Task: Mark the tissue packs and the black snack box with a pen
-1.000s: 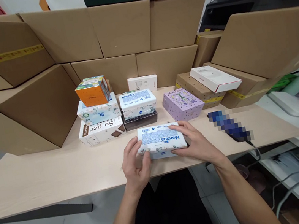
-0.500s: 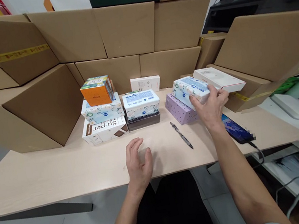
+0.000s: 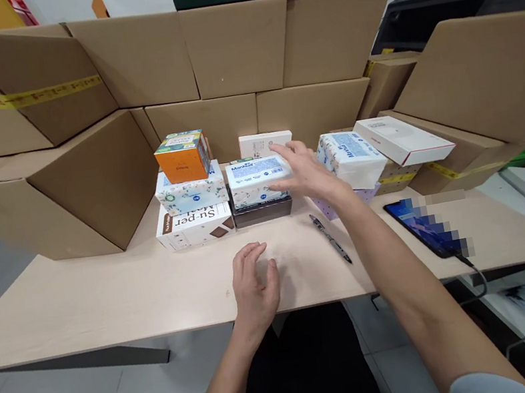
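Head view: right hand (image 3: 305, 167) is reached over the table surface (image 3: 106, 288), fingers and thumb spread at the right end of the middle Manhua pack (image 3: 258, 187); contact cannot be determined. Left hand (image 3: 256, 289) is unladen, fingers loosely curved, at the near edge of the surface. Said pack rests on a dark box (image 3: 263, 213), toward the rear edge. To its left, an orange box (image 3: 184, 163) tops a floral pack (image 3: 193, 194), which rests on a white Su-per box (image 3: 195, 227). To its right, beyond the right forearm, another Manhua pack (image 3: 350, 160) lies on a purple box (image 3: 325, 207), mostly hidden. One pen (image 3: 330, 239) lies aslant between the purple box and the near edge. A phone (image 3: 420, 226), cable attached, lies toward the near right corner, its screen partly pixelated. Cardboard panels (image 3: 236, 48) stand along the rear edge.
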The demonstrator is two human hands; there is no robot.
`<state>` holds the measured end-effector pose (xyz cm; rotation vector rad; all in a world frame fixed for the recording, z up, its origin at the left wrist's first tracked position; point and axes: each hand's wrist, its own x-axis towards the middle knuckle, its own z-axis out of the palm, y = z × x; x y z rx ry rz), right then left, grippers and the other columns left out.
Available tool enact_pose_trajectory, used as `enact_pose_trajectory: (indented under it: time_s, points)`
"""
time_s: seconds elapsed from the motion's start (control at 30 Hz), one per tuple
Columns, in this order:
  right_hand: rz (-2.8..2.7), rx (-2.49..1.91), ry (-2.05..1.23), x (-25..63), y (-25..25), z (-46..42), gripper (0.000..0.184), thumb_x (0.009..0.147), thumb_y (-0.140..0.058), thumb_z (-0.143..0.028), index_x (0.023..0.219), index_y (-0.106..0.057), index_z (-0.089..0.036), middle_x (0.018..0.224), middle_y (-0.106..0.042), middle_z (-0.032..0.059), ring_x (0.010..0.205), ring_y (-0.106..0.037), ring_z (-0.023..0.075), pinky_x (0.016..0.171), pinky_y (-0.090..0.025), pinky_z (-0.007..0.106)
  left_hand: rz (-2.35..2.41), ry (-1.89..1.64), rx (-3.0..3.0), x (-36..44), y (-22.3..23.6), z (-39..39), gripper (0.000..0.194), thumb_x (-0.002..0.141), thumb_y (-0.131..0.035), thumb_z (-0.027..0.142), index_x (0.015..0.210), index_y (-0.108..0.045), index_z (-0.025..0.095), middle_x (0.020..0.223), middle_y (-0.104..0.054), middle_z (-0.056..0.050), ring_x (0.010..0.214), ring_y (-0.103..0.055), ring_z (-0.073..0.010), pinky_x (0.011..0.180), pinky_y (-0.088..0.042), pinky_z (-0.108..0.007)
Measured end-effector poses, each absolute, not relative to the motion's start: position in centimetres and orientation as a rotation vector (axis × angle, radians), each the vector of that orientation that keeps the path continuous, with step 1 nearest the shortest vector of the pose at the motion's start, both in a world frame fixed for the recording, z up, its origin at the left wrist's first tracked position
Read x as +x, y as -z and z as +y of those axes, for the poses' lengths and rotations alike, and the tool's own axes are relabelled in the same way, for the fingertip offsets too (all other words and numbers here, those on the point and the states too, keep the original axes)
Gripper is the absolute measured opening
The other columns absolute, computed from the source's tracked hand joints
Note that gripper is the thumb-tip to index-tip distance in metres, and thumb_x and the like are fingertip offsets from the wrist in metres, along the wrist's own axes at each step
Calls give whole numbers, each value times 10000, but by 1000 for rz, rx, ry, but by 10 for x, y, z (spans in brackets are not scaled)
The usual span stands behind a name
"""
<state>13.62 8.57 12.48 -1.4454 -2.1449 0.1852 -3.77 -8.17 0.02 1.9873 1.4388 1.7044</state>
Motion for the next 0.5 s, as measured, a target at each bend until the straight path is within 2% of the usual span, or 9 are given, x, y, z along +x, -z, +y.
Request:
enact_pose_trajectory:
  time_s: [0.07, 0.13, 0.2, 0.3, 0.4, 0.5]
  points:
    - [-2247, -1425, -410, 135, -126, 104, 1051, 669, -860, -382, 1574, -332, -303, 1630, -254, 155, 1463, -313, 425, 1146, -323, 625, 1440, -1691, 1983, -37, 0, -82, 319, 931, -590, 172, 1244, -588, 235, 1203, -619, -111, 1171, -599, -236, 983, -524, -417]
    - [-2340, -1329, -530, 134, -124, 119, 1078, 649, -859, -340, 1580, -317, -282, 1632, -277, 147, 1486, -309, 377, 1190, -298, 571, 1438, -1684, 1979, -38, 1, -82, 311, 931, -590, 179, 1237, -595, 234, 1202, -621, -111, 1168, -599, -238, 978, -521, -414]
    - [-2375, -1271, -554, 134, -121, 125, 1038, 659, -833, -301, 1570, -337, -247, 1580, -364, 148, 1456, -368, 341, 1199, -313, 521, 1431, -1680, 1963, -39, 2, -81, 309, 932, -588, 183, 1236, -598, 239, 1197, -626, -107, 1166, -597, -237, 967, -519, -405]
    - [-2336, -1330, -510, 134, -117, 114, 989, 675, -808, -316, 1551, -367, -190, 1483, -426, 171, 1357, -471, 351, 1151, -380, 512, 1422, -1683, 1891, -40, 3, -81, 328, 933, -592, 197, 1255, -590, 257, 1203, -629, -93, 1167, -589, -231, 957, -513, -390]
    - [-2256, -1387, -430, 140, -116, 84, 905, 706, -785, -370, 1513, -412, -204, 1409, -454, 154, 1271, -527, 349, 1083, -445, 506, 1443, -1749, 1714, -41, 3, -81, 353, 930, -610, 240, 1280, -575, 270, 1266, -600, -91, 1211, -564, -235, 987, -492, -395]
    - [-2201, -1348, -379, 151, -112, 43, 839, 732, -775, -394, 1481, -430, -238, 1383, -467, 133, 1283, -510, 350, 1085, -447, 517, 1441, -1834, 1431, -42, 1, -82, 389, 927, -630, 330, 1305, -559, 272, 1343, -564, -95, 1244, -549, -245, 1037, -460, -408]
